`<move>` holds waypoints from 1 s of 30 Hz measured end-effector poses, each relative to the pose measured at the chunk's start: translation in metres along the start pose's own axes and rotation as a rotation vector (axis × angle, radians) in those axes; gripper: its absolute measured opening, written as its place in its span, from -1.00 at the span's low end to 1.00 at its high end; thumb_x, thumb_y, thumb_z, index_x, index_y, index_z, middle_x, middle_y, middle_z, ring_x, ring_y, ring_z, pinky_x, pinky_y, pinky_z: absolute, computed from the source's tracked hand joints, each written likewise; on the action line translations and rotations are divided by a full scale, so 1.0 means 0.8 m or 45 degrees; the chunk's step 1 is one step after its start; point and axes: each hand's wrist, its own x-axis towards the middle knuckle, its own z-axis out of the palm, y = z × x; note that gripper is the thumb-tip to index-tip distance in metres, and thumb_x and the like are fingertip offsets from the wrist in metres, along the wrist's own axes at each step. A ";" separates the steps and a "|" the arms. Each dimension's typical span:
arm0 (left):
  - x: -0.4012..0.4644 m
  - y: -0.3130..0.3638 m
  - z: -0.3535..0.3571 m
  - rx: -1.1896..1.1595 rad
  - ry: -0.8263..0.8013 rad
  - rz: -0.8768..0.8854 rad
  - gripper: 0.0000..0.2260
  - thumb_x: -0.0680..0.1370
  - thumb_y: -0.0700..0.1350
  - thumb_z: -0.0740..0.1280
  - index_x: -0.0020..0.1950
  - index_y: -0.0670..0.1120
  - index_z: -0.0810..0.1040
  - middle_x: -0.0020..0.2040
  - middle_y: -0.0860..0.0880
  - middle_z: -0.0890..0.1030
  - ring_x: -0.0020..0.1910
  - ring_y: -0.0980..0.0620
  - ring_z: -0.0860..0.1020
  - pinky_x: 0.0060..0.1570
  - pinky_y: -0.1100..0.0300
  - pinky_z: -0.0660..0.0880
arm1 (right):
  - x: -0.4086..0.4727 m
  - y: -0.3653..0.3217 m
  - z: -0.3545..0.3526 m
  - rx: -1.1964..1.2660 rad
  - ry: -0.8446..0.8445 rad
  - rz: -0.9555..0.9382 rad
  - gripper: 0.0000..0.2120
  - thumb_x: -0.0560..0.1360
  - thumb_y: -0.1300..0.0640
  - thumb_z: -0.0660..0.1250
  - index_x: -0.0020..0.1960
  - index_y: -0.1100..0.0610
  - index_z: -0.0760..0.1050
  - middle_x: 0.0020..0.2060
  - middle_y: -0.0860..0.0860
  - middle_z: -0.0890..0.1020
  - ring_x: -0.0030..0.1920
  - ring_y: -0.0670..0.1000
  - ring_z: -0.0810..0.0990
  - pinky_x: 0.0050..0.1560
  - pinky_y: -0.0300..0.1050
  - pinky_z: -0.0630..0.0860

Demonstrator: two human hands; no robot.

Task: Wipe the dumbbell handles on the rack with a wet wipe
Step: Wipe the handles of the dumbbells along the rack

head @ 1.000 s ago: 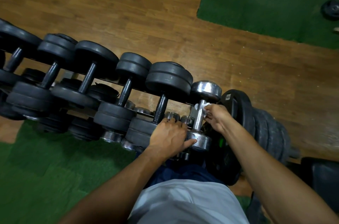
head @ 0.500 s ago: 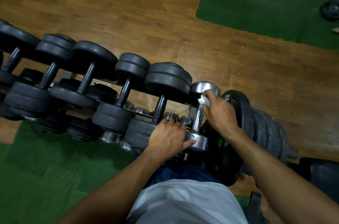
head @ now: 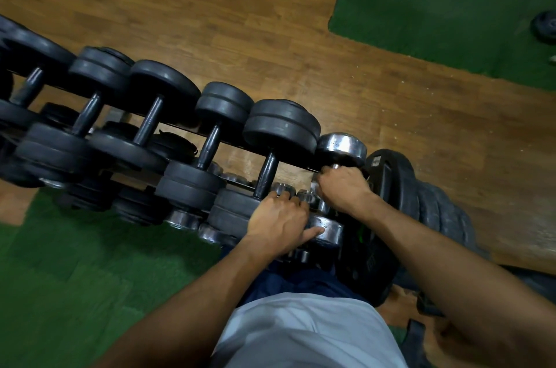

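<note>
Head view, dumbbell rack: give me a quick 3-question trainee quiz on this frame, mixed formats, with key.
1. Multiple choice: the right hand is wrapped around the handle of which dumbbell? A) a black rubber dumbbell B) the chrome dumbbell at the end of the top row C) a weight plate
2. True or false: the left hand hangs free of the rack.
3. Fill in: the floor behind the rack is ____ planks, with green matting beyond.

Key: 1 B. 2 False: it rests on the chrome dumbbell's near head, thumb on the metal. 3 wood. The wipe is barely visible at the right hand's fingers.
</note>
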 end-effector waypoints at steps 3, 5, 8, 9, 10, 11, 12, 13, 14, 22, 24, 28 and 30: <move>0.000 0.000 -0.003 -0.001 0.000 -0.007 -0.37 0.62 0.41 0.05 0.15 -0.09 0.61 0.06 -0.10 0.67 0.10 -0.10 0.60 0.10 -0.02 0.45 | 0.009 -0.012 -0.006 0.032 -0.272 -0.047 -0.64 0.60 -0.09 0.18 0.18 0.11 0.59 0.15 0.09 0.65 0.15 0.18 0.62 0.00 0.01 0.52; -0.001 0.000 -0.004 -0.011 0.006 -0.011 -0.38 0.62 0.40 0.06 0.17 -0.09 0.61 0.08 -0.10 0.67 0.12 -0.10 0.59 0.10 -0.02 0.44 | 0.010 -0.014 -0.004 0.108 -0.420 -0.093 -0.62 0.58 -0.14 0.20 0.17 0.10 0.58 0.16 0.14 0.64 0.15 0.20 0.61 0.00 -0.01 0.50; -0.002 0.000 -0.003 -0.027 0.012 -0.015 -0.39 0.62 0.39 0.08 0.18 -0.09 0.60 0.08 -0.10 0.67 0.12 -0.11 0.60 0.09 -0.01 0.45 | 0.007 -0.011 0.002 0.227 -0.504 -0.200 -0.72 0.55 -0.14 0.23 0.09 -0.01 0.58 0.12 0.11 0.65 0.11 0.19 0.62 0.01 0.00 0.54; -0.001 0.000 -0.003 -0.031 0.011 -0.018 -0.39 0.62 0.39 0.08 0.19 -0.10 0.60 0.09 -0.11 0.67 0.13 -0.11 0.59 0.09 -0.01 0.45 | 0.006 -0.008 0.005 0.278 -0.497 -0.214 -0.76 0.54 -0.13 0.25 0.07 -0.03 0.57 0.09 0.10 0.66 0.09 0.19 0.62 0.01 0.01 0.56; -0.001 0.000 -0.003 -0.031 0.010 -0.021 -0.38 0.62 0.39 0.08 0.21 -0.11 0.59 0.10 -0.11 0.67 0.13 -0.11 0.60 0.10 -0.01 0.45 | 0.003 -0.005 0.007 0.337 -0.486 -0.210 -0.78 0.53 -0.11 0.26 0.07 -0.04 0.56 0.05 0.09 0.66 0.07 0.18 0.62 0.01 0.02 0.56; -0.001 0.000 -0.002 -0.028 0.010 -0.021 -0.38 0.63 0.39 0.08 0.23 -0.11 0.58 0.10 -0.11 0.67 0.13 -0.11 0.60 0.10 -0.02 0.45 | -0.001 -0.001 0.009 0.406 -0.467 -0.201 -0.80 0.51 -0.08 0.27 0.07 -0.05 0.56 0.02 0.07 0.67 0.05 0.16 0.62 0.01 0.02 0.55; -0.001 0.000 -0.002 -0.023 0.012 -0.020 -0.37 0.63 0.39 0.08 0.24 -0.12 0.57 0.11 -0.11 0.67 0.13 -0.12 0.60 0.10 -0.02 0.45 | -0.005 0.002 0.009 0.480 -0.440 -0.190 -0.80 0.49 -0.05 0.28 0.07 -0.07 0.56 -0.02 0.04 0.68 0.03 0.14 0.62 -0.01 0.00 0.55; -0.001 0.000 -0.002 -0.018 0.015 -0.016 -0.37 0.63 0.39 0.07 0.25 -0.12 0.57 0.11 -0.11 0.66 0.13 -0.12 0.60 0.10 -0.02 0.45 | -0.011 0.006 0.011 0.553 -0.402 -0.181 -0.80 0.47 -0.02 0.29 0.07 -0.08 0.57 -0.05 0.00 0.68 0.00 0.11 0.63 -0.03 -0.03 0.54; -0.001 0.000 -0.002 -0.016 0.016 -0.012 -0.37 0.63 0.39 0.06 0.26 -0.12 0.56 0.12 -0.12 0.66 0.14 -0.12 0.59 0.10 -0.02 0.45 | -0.017 0.010 0.010 0.620 -0.360 -0.168 -0.80 0.46 0.00 0.30 0.06 -0.09 0.59 -0.09 -0.04 0.69 -0.03 0.07 0.63 -0.05 -0.05 0.54; 0.002 0.001 0.003 -0.029 -0.006 -0.019 -0.36 0.61 0.42 0.05 0.19 -0.10 0.58 0.08 -0.12 0.67 0.10 -0.12 0.61 0.10 -0.04 0.45 | -0.062 0.027 0.016 0.815 -0.192 -0.003 -0.84 0.44 -0.01 0.40 -0.01 -0.03 0.67 -0.06 -0.11 0.70 -0.07 -0.08 0.63 -0.02 -0.05 0.57; 0.003 0.001 0.005 -0.030 0.000 -0.011 -0.36 0.61 0.43 0.04 0.14 -0.09 0.59 0.04 -0.11 0.68 0.07 -0.11 0.61 0.06 -0.03 0.46 | -0.070 0.028 0.018 0.776 -0.219 0.068 -0.87 0.44 -0.01 0.38 -0.07 -0.02 0.65 -0.11 -0.09 0.70 -0.10 -0.06 0.63 -0.06 -0.02 0.58; 0.003 0.002 0.008 -0.012 0.013 -0.019 -0.35 0.60 0.43 0.03 0.14 -0.09 0.58 0.03 -0.10 0.68 0.06 -0.11 0.61 0.08 -0.05 0.47 | -0.074 0.028 0.035 0.815 -0.300 0.187 -0.77 0.47 0.02 0.30 -0.31 0.10 0.52 -0.35 -0.02 0.61 -0.26 -0.04 0.58 -0.14 0.01 0.54; 0.003 0.002 0.009 -0.008 0.015 -0.022 -0.35 0.60 0.43 0.03 0.15 -0.09 0.58 0.03 -0.11 0.68 0.07 -0.12 0.61 0.10 -0.05 0.48 | -0.075 0.025 0.042 0.860 -0.301 0.217 -0.73 0.50 0.06 0.30 -0.33 0.15 0.49 -0.38 0.02 0.58 -0.27 -0.01 0.55 -0.17 -0.06 0.44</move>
